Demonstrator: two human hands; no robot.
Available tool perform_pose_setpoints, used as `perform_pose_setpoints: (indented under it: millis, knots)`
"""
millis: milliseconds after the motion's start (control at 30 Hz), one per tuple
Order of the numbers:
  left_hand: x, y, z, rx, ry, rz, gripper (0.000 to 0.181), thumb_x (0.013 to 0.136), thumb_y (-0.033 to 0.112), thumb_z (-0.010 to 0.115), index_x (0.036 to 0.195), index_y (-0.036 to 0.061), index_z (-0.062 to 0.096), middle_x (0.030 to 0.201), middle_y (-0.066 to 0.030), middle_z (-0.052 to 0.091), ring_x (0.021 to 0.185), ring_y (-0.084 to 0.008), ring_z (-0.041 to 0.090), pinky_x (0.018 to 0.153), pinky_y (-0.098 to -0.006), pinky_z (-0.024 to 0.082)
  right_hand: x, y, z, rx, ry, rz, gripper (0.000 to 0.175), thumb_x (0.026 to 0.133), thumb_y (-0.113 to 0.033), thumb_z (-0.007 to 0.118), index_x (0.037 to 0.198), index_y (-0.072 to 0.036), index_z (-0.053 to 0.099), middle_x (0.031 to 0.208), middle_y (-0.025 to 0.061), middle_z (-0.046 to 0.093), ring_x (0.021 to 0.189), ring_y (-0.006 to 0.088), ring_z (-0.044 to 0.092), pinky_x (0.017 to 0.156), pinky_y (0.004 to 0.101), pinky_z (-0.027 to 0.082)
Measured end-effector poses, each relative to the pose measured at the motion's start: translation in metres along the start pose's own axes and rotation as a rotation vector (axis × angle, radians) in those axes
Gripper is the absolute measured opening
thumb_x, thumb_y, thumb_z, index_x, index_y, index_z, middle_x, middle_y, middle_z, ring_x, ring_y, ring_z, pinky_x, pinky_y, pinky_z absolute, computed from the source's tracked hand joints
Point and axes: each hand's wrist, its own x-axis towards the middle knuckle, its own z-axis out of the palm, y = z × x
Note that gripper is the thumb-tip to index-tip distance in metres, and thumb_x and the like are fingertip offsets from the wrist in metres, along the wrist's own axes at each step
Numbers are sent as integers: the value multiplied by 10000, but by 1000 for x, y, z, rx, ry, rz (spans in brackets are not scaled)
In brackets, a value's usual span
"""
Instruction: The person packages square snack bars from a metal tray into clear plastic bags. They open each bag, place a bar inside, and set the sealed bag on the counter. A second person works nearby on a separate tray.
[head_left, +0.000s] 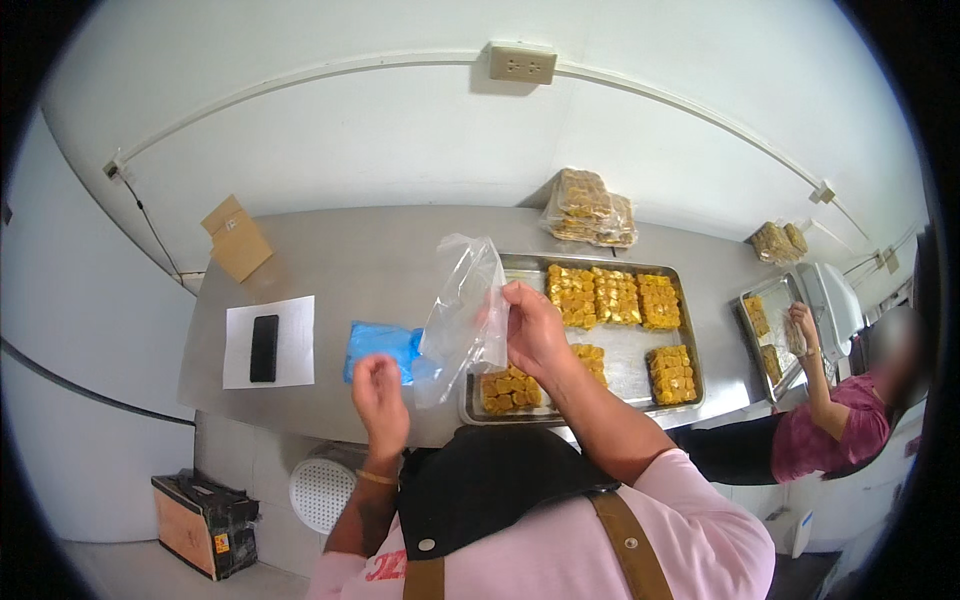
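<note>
My right hand (536, 330) grips the edge of a clear plastic bag (461, 322), which hangs limp over the left end of a metal tray (600, 367). Curled and slightly blurred, my left hand (381, 405) is raised just left of the bag, in front of a blue plastic packet (371, 341). Whether those fingers close on anything is unclear. In the tray sit several blocks of yellow-orange pieces packed together, among them a block at the front right (671, 375) and one at the back (571, 296). The bag and my right arm partly hide the front-left blocks.
Bagged blocks (589, 210) are stacked by the wall. A black phone (264, 349) lies on white paper (300, 330), near a cardboard box (240, 240). At right, a co-worker (832, 420) holds a packet over another tray (784, 300) beside a white machine (832, 307).
</note>
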Motion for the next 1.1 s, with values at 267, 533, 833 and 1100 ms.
perform_pose_setpoints:
  millis: [267, 533, 833, 1100]
  knots:
    - [-13, 134, 82, 656, -283, 821, 497, 772, 277, 927, 1106, 47, 640, 1109, -131, 585, 1038, -390, 601, 946, -501, 495, -6, -36, -9, 86, 149, -29, 193, 1079, -147, 480, 1132, 10, 580, 1051, 136, 677, 966, 255, 695, 879, 418, 591]
    - [3, 69, 146, 589, -160, 637, 227, 890, 85, 750, 1099, 35, 677, 984, -139, 656, 971, -383, 635, 892, -499, 488, -19, -59, -26, 223, 101, -88, 171, 1104, -168, 475, 1071, -34, 575, 1028, 102, 664, 965, 223, 695, 866, 362, 606]
    - [-19, 86, 168, 308, -311, 245, 136, 1062, 106, 612, 974, 6, 644, 880, -48, 632, 817, -156, 591, 735, -309, 480, -47, -91, -40, 53, -136, -120, 249, 1112, -226, 523, 1180, -8, 623, 1104, 101, 697, 958, 182, 684, 902, 343, 572]
    - [-28, 89, 171, -174, -368, -273, 147, 1082, 105, 599, 976, 24, 662, 899, 7, 654, 814, -64, 565, 738, -248, 478, -83, -59, -82, -521, -183, -189, 200, 1006, -98, 716, 1193, -40, 676, 1058, -5, 700, 960, 60, 631, 875, 252, 525]
